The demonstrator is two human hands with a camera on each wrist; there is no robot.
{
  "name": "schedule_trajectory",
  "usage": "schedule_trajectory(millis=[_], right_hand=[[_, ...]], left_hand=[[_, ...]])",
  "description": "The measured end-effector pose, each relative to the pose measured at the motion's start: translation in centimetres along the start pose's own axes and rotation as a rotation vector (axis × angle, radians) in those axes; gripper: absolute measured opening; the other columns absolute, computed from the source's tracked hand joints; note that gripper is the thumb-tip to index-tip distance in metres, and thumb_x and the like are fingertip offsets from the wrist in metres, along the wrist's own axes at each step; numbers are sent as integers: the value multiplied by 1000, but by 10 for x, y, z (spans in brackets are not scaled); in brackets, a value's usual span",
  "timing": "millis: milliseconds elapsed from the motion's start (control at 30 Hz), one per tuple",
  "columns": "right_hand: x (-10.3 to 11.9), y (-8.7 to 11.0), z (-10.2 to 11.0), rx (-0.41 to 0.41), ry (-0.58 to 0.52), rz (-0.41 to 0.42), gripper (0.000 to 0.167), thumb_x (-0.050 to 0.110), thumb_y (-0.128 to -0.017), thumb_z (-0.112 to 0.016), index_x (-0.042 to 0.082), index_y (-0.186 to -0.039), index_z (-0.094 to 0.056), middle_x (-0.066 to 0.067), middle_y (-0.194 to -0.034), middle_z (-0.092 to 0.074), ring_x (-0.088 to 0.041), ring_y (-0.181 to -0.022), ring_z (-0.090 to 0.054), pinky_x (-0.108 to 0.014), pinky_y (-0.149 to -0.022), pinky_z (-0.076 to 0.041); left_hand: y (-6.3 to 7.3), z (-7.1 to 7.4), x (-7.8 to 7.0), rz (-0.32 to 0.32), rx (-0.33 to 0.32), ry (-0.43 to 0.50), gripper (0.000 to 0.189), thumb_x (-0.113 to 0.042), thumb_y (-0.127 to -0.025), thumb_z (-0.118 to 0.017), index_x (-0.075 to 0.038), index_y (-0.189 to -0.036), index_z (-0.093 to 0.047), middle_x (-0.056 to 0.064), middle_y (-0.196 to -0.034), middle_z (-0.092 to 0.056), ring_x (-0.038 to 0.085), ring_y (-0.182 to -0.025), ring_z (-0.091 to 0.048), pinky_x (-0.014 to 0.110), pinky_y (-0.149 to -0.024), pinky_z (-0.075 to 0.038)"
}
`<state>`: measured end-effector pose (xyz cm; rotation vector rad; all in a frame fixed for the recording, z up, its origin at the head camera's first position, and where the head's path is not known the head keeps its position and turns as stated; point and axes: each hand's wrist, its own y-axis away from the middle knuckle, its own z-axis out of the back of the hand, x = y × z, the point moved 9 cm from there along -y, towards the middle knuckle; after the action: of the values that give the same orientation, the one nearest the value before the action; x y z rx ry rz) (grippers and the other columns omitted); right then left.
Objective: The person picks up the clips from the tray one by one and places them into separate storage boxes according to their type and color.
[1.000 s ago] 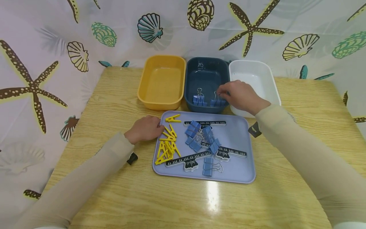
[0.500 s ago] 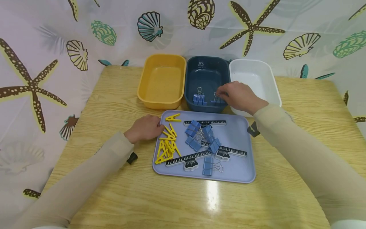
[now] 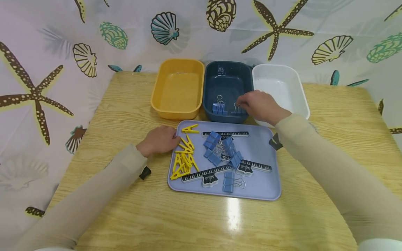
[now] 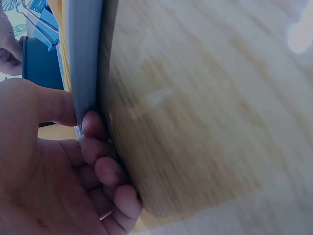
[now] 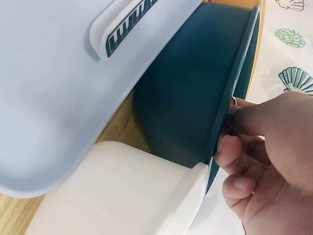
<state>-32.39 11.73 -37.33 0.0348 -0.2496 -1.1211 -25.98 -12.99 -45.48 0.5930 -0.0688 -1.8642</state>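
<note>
My right hand (image 3: pixel 262 106) reaches over the near right corner of the dark blue bin (image 3: pixel 227 78) and pinches the wire handle of a blue binder clip (image 3: pixel 236 112). In the right wrist view the bin's wall hides most of that clip. Another blue binder clip (image 3: pixel 219 107) stands to its left inside the bin. At the left edge of the lavender tray (image 3: pixel 260 143), my left hand (image 3: pixel 159 140) grips the rim, thumb above and fingers curled under. Beside that thumb lie several yellow clothespins (image 3: pixel 183 164). Several more blue binder clips (image 3: pixel 229 148) lie mid-tray.
A yellow bin (image 3: pixel 180 89) stands left of the dark blue one, a white bin (image 3: pixel 281 85) right of it. Black-and-white piano-keyboard clips (image 3: pixel 208 176) lie among the binder clips on the tray. Behind the wooden table (image 3: pixel 141 216) hangs a seashell-print cloth (image 3: pixel 194 35).
My right hand has shifted slightly left, and the binder clip it pinches sits a little lower in the dark blue bin. My left hand has stayed on the tray's rim.
</note>
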Motion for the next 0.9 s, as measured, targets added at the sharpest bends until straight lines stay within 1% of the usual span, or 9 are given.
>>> schedule_trajectory(millis=[200, 400, 633, 800, 900], right_hand=[[-2, -1, 0, -5, 21, -20, 25, 11, -97, -54, 7, -118, -68, -14, -120, -68, -32, -111, -64, -48, -89, -52], [-3, -4, -4, 5, 29, -35, 26, 8, -97, -51, 6, -118, -67, -15, -120, -67, -32, -112, -63, -47, -91, -51], [1, -7, -2, -52, 85, 4, 24, 8, -96, -54, 4, -114, -70, -14, -114, -70, -32, -107, -66, -45, -91, -51], [0, -9, -4, -57, 100, -8, 25, 6, -95, -53, 5, -114, -70, -15, -112, -71, -32, -104, -66, -45, -91, -51], [0, -12, -5, -66, 136, -11, 25, 7, -95, -54, 7, -114, -70, -13, -110, -72, -30, -100, -66, -42, -85, -49]], left_hand=[[0, 1, -1, 2, 3, -1, 35, -30, -95, -45, -16, -63, -45, -1, -60, -43, 14, -54, -44, 26, -48, -30], [0, -1, 1, 15, 10, 2, 34, -31, -95, -44, -16, -64, -45, -1, -60, -44, 14, -55, -44, 26, -48, -31], [0, 0, 0, 10, 10, 2, 35, -31, -95, -44, -16, -63, -44, -1, -59, -43, 14, -54, -44, 26, -48, -31], [1, 0, 0, 7, 0, 3, 36, -30, -95, -44, -16, -63, -44, -2, -59, -43, 14, -54, -43, 26, -47, -30], [1, 1, 0, 5, -1, 4, 36, -30, -95, -44, -16, -62, -44, -1, -59, -43, 14, -53, -43, 26, -47, -31]])
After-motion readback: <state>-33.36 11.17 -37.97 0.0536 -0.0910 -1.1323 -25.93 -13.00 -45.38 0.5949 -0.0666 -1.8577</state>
